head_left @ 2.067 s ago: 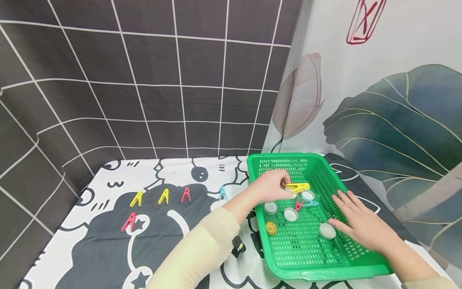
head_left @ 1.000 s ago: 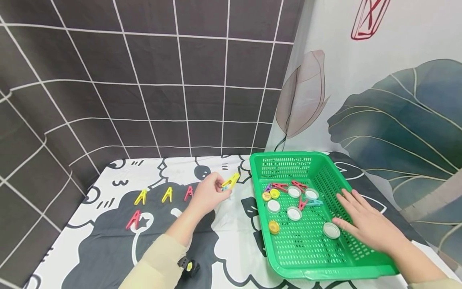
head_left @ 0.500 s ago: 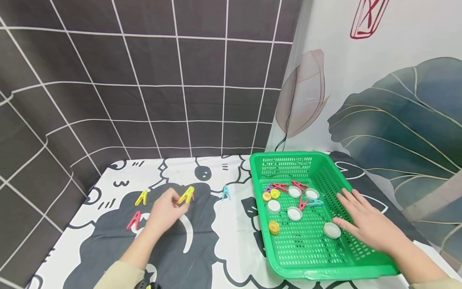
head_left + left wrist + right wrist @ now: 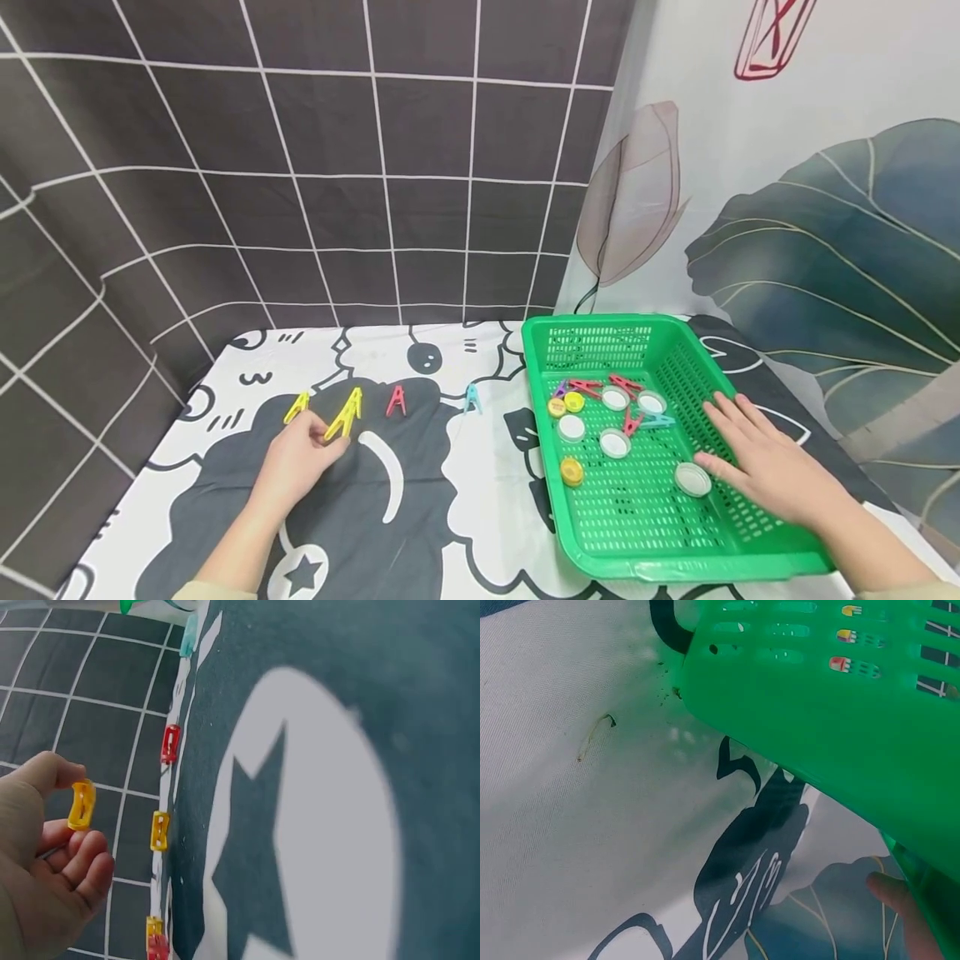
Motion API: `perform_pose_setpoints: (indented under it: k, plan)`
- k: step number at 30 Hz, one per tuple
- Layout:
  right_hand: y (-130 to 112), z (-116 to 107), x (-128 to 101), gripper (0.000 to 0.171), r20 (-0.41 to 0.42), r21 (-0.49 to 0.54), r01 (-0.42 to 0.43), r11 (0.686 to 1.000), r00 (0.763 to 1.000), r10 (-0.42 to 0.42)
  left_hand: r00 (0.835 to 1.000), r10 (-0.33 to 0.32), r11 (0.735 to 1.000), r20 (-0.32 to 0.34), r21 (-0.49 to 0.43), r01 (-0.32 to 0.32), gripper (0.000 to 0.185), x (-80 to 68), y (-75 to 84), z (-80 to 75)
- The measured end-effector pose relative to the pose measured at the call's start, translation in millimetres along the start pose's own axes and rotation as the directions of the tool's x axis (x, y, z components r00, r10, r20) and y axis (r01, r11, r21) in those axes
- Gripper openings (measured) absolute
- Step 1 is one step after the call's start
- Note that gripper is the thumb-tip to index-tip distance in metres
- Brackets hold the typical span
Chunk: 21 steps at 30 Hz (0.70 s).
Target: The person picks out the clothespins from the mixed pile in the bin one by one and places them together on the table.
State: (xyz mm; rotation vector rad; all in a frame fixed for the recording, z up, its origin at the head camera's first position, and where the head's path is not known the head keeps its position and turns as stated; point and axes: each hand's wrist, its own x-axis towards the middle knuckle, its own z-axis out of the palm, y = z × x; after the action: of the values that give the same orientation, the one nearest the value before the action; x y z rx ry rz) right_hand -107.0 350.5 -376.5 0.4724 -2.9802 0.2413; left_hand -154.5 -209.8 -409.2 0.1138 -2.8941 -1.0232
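Observation:
My left hand [image 4: 295,460] pinches a yellow clothespin [image 4: 81,805] between thumb and fingers, above the dark part of the cloth. In the head view it overlaps a second yellow clothespin that stands on the cloth. To its left stands another yellow clothespin [image 4: 297,406]; to its right are a red clothespin [image 4: 397,401] and a light blue clothespin [image 4: 472,398]. My right hand [image 4: 772,462] rests with fingers spread along the right wall of the green basket [image 4: 577,542]. Its thumb points in over a silver-grey lid [image 4: 692,479] inside the basket.
White lids [image 4: 615,443], small yellow caps [image 4: 572,472], red clothespins [image 4: 632,425] and a blue clothespin [image 4: 657,421] lie in the basket. A patterned cloth [image 4: 480,500] covers the table. Behind rises a dark gridded curtain [image 4: 420,208], with a leaf-print curtain [image 4: 810,250] at the right.
My left hand has carried the yellow clothespin out of the basket and leftward, past the blue and red clothespins, to the yellow ones. The right hand has stayed at the basket wall.

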Motion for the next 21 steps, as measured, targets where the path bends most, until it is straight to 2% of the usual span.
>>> perform_pose_setpoints:
  k: [3,11,16,21]
  plan:
    - [0,-1,0,0.073,0.007,0.007,-0.005,1.0,1.0,0.005,0.999,-0.005,1.0,0.033,0.025,0.004,0.028,-0.6,-4.6,0.6]
    - [0,-1,0,0.074,0.019,0.007,-0.014,1.0,1.0,0.014,0.99,0.018,0.993,0.139,0.115,-0.034,0.028,-0.9,-9.4,8.7]
    - [0,0,0,0.074,0.013,0.004,-0.012,1.0,1.0,0.012,0.986,0.019,0.993,0.166,0.116,-0.039,0.031,-0.6,-10.6,11.5]
    - [0,1,0,0.073,-0.004,0.001,0.0,1.0,1.0,0.0,0.987,0.025,0.99,0.158,0.134,-0.046,0.032,-0.2,-12.8,12.5]
